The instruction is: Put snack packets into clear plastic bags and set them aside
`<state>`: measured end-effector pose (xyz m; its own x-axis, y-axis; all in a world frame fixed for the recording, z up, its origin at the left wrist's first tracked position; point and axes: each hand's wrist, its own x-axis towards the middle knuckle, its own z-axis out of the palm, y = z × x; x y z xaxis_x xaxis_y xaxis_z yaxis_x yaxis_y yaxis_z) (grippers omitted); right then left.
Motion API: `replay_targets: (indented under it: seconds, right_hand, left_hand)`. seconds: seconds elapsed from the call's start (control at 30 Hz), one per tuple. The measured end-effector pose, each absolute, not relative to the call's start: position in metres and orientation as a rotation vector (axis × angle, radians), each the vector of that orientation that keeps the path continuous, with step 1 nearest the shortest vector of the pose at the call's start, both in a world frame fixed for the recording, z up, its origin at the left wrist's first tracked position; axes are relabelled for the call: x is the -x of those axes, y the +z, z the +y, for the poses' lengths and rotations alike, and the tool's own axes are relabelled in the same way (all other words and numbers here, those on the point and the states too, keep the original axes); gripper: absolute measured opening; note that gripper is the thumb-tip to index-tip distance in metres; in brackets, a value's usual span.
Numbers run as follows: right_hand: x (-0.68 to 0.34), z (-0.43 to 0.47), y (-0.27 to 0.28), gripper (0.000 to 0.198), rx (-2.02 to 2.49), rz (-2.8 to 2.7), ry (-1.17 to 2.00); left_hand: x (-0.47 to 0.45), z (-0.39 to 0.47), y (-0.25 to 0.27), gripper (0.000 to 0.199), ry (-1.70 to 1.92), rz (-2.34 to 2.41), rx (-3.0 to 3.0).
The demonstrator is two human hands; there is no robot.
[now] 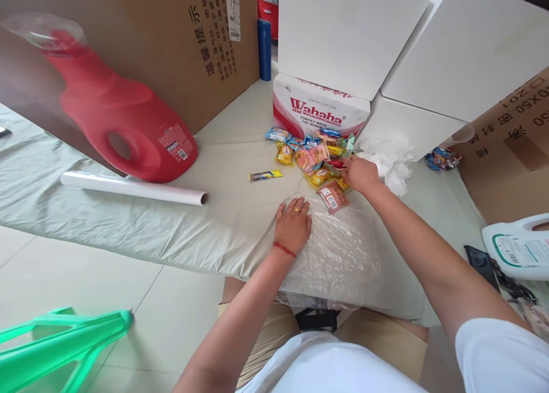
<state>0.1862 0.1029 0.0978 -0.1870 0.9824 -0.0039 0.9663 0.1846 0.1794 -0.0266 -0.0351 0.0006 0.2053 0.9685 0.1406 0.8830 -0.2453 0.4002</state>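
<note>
Grip: left hand (pixel 294 227) palm-down, fingers extended, on clear plastic sheet (pixel 338 255); right hand (pixel 361 174) at red packet (pixel 335 163), pinch cannot be told | tabletop (pixel 231 210): Wahaha carton (pixel 319 107) behind snack packets (pixel 315 155) | stage: seemingly early; sheet spread, packets still loosely heaped | red packet: heap's right side, long axis roughly crosswise, free end left

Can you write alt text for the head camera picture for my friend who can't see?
The right hand touches a pile of wrapped snacks by a Wahaha box, while the left hand lies flat on clear plastic. A red jug and a white roll are off to the left.
</note>
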Motion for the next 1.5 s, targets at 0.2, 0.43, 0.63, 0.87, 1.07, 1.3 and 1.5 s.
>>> replay_targets:
  seconds: [0.2,0.43,0.63,0.87,1.07,1.3,1.5]
  right_hand:
    - [-0.237,0.016,0.111,0.043,-2.399,2.473,-0.757]
    - [-0.240,-0.049,0.093,0.050,-1.643,2.026,-2.078]
    - [-0.212,-0.030,0.057,0.046,-1.522,2.074,-1.909]
    - [-0.231,-0.047,0.055,0.043,-1.891,2.129,-1.972]
    - [-0.220,-0.070,0.058,0.048,-2.375,1.885,-2.207]
    - [-0.177,-0.097,0.024,0.029,-2.554,2.437,-0.970]
    - [-0.168,-0.117,0.045,0.049,-2.087,2.744,-0.679]
  left_hand:
    - [0.026,-0.034,0.001,0.046,0.534,1.772,-2.245]
    - [0.026,-0.033,0.001,0.045,0.514,1.787,-2.252]
    - [0.025,-0.033,0.001,0.045,0.505,1.804,-2.264]
    - [0.025,-0.034,0.002,0.046,0.497,1.810,-2.261]
    - [0.025,-0.033,0.002,0.045,0.508,1.813,-2.262]
    - [0.024,-0.033,0.002,0.046,0.508,1.820,-2.266]
    - [0.025,-0.033,0.001,0.045,0.528,1.815,-2.268]
